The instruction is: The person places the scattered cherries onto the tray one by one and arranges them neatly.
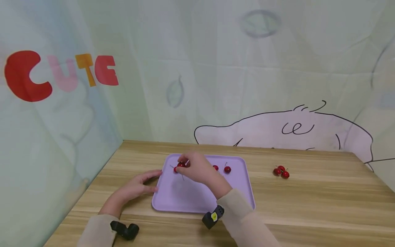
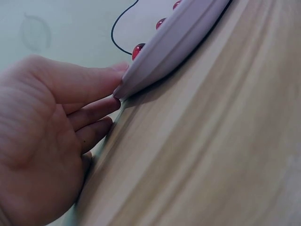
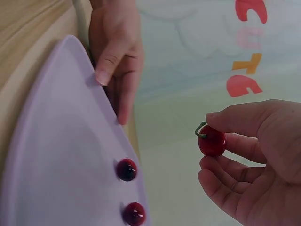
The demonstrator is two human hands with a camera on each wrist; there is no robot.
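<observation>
One cherry (image 3: pixel 212 141) pinched lightly in our right hand (image 1: pixel 199 168) could slip and roll off the tray (image 1: pixel 185 195); our left hand's (image 1: pixel 135 187) straight fingers only steady its edge.

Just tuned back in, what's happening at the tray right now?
A person's right hand pinches a cherry by thumb and fingers above the far left part of the purple tray. The left hand rests on the table with its fingers against the tray's left edge, steadying it. Several cherries already lie on the tray, two of them near its far side. A small cluster of cherries sits on the table to the right of the tray.
</observation>
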